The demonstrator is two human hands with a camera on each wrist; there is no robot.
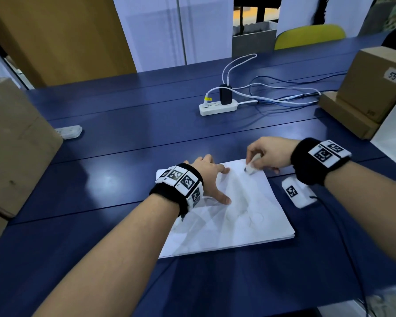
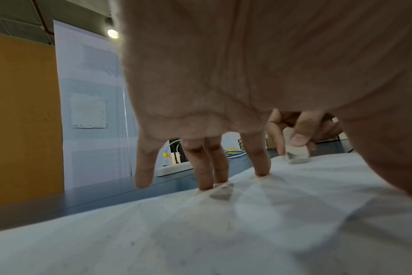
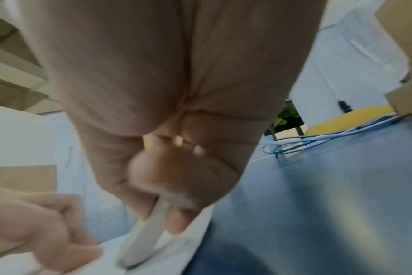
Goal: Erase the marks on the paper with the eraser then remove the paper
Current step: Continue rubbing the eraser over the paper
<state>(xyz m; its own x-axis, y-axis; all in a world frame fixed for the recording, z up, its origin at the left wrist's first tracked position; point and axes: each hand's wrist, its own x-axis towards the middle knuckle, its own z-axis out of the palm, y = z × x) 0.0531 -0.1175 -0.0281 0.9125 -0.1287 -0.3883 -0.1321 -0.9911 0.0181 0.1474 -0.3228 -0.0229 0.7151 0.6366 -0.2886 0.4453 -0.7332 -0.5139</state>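
Observation:
A stack of white paper (image 1: pixel 245 220) lies on the blue table, with faint pencil marks near its middle. My left hand (image 1: pixel 212 179) presses flat on the sheet's far left part, fingers spread and straight; in the left wrist view its fingertips (image 2: pixel 261 167) touch the paper (image 2: pixel 223 232). My right hand (image 1: pixel 266 154) pinches a white eraser (image 1: pixel 252 167) between thumb and fingers, its dark tip touching the paper's far right corner. The eraser (image 2: pixel 295 150) shows beyond my left fingers, and the blurred right wrist view has the eraser (image 3: pixel 141 238) standing on the sheet.
A white power strip (image 1: pixel 217 107) with a black charger and tangled cables sits behind the paper. Cardboard boxes stand at left (image 1: pixel 14 143) and at right (image 1: pixel 373 88). A small white tagged device (image 1: pixel 297 193) with a black cable lies right of the paper.

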